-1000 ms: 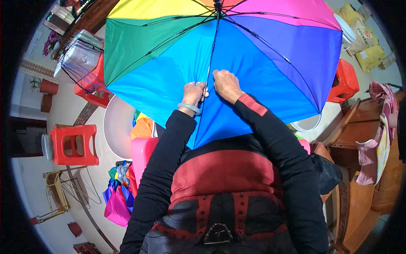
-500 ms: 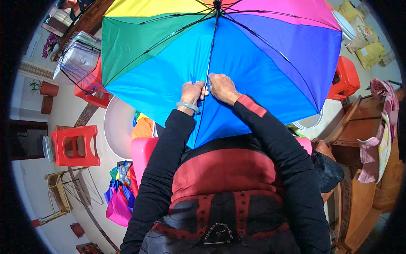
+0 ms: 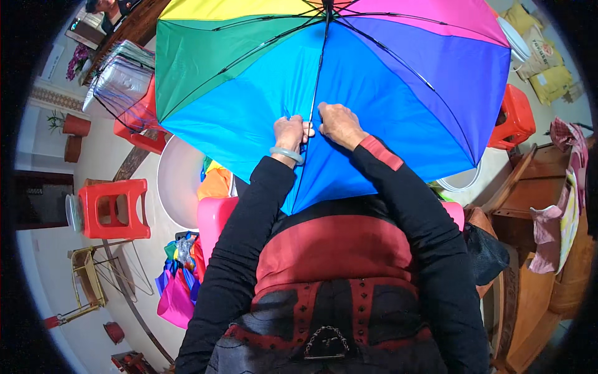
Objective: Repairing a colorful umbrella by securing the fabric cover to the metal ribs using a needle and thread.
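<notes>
An opened umbrella [image 3: 386,93] with rainbow-coloured panels spreads before me, its inner side with the dark ribs facing me. My left hand [image 3: 289,133], with a pale bangle at the wrist, grips the bright blue panel together with the thin rib running down it. Just right of that rib is my right hand [image 3: 341,126], its fingers curled together over the blue cloth. Whatever the right fingertips pinch, if anything, is too small to make out. The umbrella's near edge hangs down at my waist.
Left stand a large pale basin [image 3: 177,184] with colourful cloth by it, a red stool [image 3: 115,209] and a bundle of folded colourful fabric [image 3: 177,287]. Another red stool [image 3: 514,115] is at the right. Wooden furniture [image 3: 529,299] fills the right side.
My right hand has drawn a little away from the rib, to the right. My left hand keeps its grip on the rib and cloth. The whole view has shifted slightly.
</notes>
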